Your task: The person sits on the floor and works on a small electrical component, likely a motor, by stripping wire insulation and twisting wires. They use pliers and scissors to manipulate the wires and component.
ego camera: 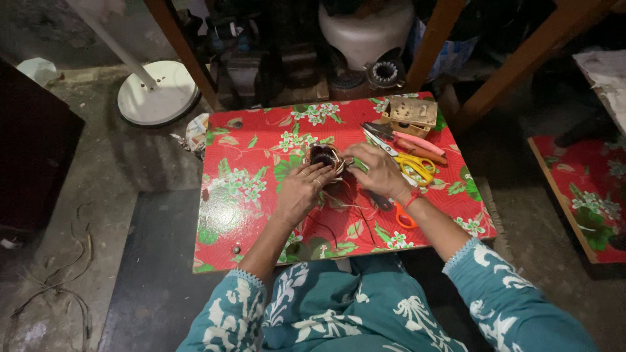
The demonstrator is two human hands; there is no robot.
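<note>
Copper-wound motor coil [324, 157] sits near the middle of the red floral bench [241, 195], gripped from both sides: left hand [301, 190] and right hand [376, 171] are both closed on it. Thin wires [349, 207] trail toward the person. Yellow scissors [416, 167] lie just beside the right hand, a small wooden box [411, 113] beyond.

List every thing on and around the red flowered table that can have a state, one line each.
Left hand: resting on the round copper-wound coil, fingers curled on it.
Right hand: gripping the coil's right side.
Round copper-wound coil: on the table, thin wires trailing loose.
Yellow-handled scissors: lying flat, blades shut.
Orange-handled tool: flat, partly under the right wrist.
Small wooden box: at the table's far edge.
White round fan base: upright on the floor.
</note>
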